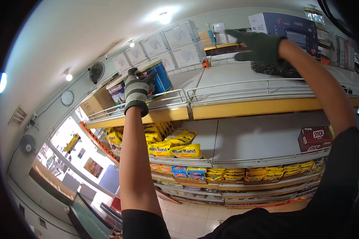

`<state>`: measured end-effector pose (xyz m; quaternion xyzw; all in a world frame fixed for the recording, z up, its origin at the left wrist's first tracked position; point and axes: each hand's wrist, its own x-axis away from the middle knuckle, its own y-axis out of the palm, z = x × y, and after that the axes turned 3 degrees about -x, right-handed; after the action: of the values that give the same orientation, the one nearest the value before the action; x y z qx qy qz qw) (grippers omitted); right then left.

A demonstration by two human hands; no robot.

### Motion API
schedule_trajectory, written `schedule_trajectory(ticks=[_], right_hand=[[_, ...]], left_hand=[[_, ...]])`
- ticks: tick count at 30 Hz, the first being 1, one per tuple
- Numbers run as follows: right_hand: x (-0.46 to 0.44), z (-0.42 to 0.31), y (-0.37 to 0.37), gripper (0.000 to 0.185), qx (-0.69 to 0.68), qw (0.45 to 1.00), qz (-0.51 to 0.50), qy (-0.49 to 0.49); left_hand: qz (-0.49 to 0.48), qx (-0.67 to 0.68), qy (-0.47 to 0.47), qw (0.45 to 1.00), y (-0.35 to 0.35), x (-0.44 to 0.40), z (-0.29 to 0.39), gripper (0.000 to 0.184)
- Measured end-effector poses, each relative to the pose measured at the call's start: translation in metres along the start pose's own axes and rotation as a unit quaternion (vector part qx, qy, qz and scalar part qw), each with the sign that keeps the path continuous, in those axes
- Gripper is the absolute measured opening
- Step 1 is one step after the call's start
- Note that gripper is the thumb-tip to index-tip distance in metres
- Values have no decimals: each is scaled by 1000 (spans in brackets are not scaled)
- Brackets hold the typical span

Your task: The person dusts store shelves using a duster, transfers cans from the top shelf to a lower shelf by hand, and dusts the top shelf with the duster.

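Note:
My left hand (137, 92), in a grey-and-black striped glove, is raised in front of a blue tub (160, 77) with a pale rim on the top shelf. Its thumb and fingers are apart; whether it touches the tub I cannot tell. A purple-and-white pack (117, 94) stands just left of that hand. My right hand (261, 47), in a dark green glove, is held up at the right with fingers stretched out, nothing visible in them. Behind and below it lies a crinkled black plastic bundle (276, 70), partly hidden, with a large blue box (285, 30) farther back.
The top shelf (231, 81) has a wire guard rail (251, 88) along its front. White boxes (181, 36) are stacked behind it; a cardboard box (99, 102) stands at its left. Yellow Blue Band packs (186, 151) and a dark red Stick box (314, 137) sit below.

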<state>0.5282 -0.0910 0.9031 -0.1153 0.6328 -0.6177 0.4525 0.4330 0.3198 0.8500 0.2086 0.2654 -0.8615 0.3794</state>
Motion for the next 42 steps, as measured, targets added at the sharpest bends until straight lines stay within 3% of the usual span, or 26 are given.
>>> schedule_trajectory(ticks=[4,7,11,14,17,19,21,22,23,25,26,27,29,30,31,33,36,42], right_hand=[[-42,-43,4,100,-60,993,-105,2],[-76,-57,30,110,-133,981,-142,-24],[-126,-75,61,117,-153,978,-130,-59],[-162,-85,85,135,-184,973,-116,-77],[-175,-93,79,142,-208,968,-126,-55],[-184,-94,79,149,-230,962,-142,-22],[-187,-89,85,148,-344,919,-191,0],[-193,-88,98,145,-412,894,-177,-5],[-198,-81,108,145,-412,894,-178,-5],[-187,-78,114,150,-475,864,-164,-9],[-179,-76,117,141,-527,840,-125,-36],[-174,-79,117,141,-526,840,-128,-34],[-174,-86,115,130,-598,786,-154,-26],[-177,-90,115,127,-589,787,-176,-51],[-176,-95,111,124,-580,786,-198,-77],[-167,-102,112,126,-610,784,-113,-32],[-171,-109,118,132,-616,785,-51,-40],[-173,-108,122,142,-605,796,19,-29]], left_hand=[[23,-69,-25,997,5,-12,-2,81],[59,-173,30,983,-2,-12,-3,81],[70,-201,34,977,-10,-16,-2,75],[15,-103,47,993,-10,-10,1,58],[5,-80,109,991,-5,-30,-20,55],[3,-89,97,991,1,-22,-14,50],[-9,5,129,992,8,-17,-13,46],[14,-12,194,981,10,-26,-24,42],[13,-11,193,981,11,-39,-32,42],[72,80,95,990,16,-47,-29,44],[88,171,39,981,23,-42,-34,47],[-2,157,-38,987,12,-81,-61,66],[-75,207,-131,967,18,-68,-31,67],[-93,215,-152,960,21,-61,-21,68],[-107,217,-167,956,23,-61,-16,69],[-127,213,-184,951,25,-58,-9,71],[-145,207,-195,948,26,-54,-4,74],[-160,198,-197,947,26,-48,1,80]])
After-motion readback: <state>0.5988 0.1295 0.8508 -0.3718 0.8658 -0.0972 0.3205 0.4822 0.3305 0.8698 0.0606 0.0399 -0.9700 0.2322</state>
